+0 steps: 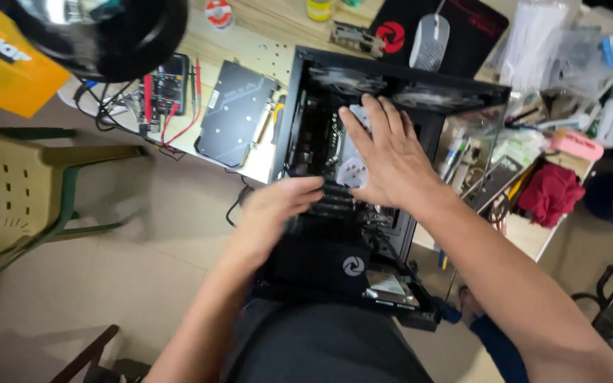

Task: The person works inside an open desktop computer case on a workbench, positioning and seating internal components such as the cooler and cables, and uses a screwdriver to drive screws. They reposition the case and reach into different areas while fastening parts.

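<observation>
Right hand point(384, 159) spread flat, fingers on white cooler point(352, 167) inside open black computer case point(391, 92). Left hand point(278, 206) loosely extended, touching the board at case's 8 o'clock. Case overhangs desk point(250, 42) edge; bare floor point(157, 241) at 9 o'clock.

Even, fairly bright indoor light falls from above, leaving soft shadows on the beige tiled floor point(143, 255) and a dark interior in the open black metal computer case point(321, 262). The wide lens bends the edges, and the round black object point(108, 35) at top left is blurred. The left hand point(274, 209) is smeared by motion; the right hand point(391, 156) is sharper.
</observation>
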